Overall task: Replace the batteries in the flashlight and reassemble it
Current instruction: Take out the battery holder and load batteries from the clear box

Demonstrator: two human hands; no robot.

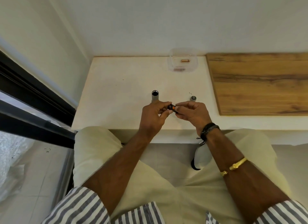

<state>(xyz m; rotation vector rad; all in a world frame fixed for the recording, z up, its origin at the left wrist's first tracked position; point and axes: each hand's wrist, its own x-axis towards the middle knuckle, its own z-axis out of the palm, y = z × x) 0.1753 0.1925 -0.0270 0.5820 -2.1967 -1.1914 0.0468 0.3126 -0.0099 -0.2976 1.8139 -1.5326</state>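
At the centre of the frame, just above the near edge of the white table (116,93), I have both hands pinched on the small black battery holder (171,107). My left hand (154,117) is curled nearly shut around its end to keep it steady, while my right hand (191,113) closes thumb and fingertips on the other end, where an orange patch shows — a battery, I think, though it is too small to be sure. I work low over the table, so anything that slips drops onto it rather than to the floor.

Just above my left hand the flashlight body (155,96) stands upright, open mouth up, ready to take the holder back. Its end cap (193,98) sits just above my right hand, apart from the body so neither gets knocked. Toward the top of the frame, the clear tray (183,68) keeps a copper-coloured battery (185,61) from rolling off — spare or spent, I cannot tell.
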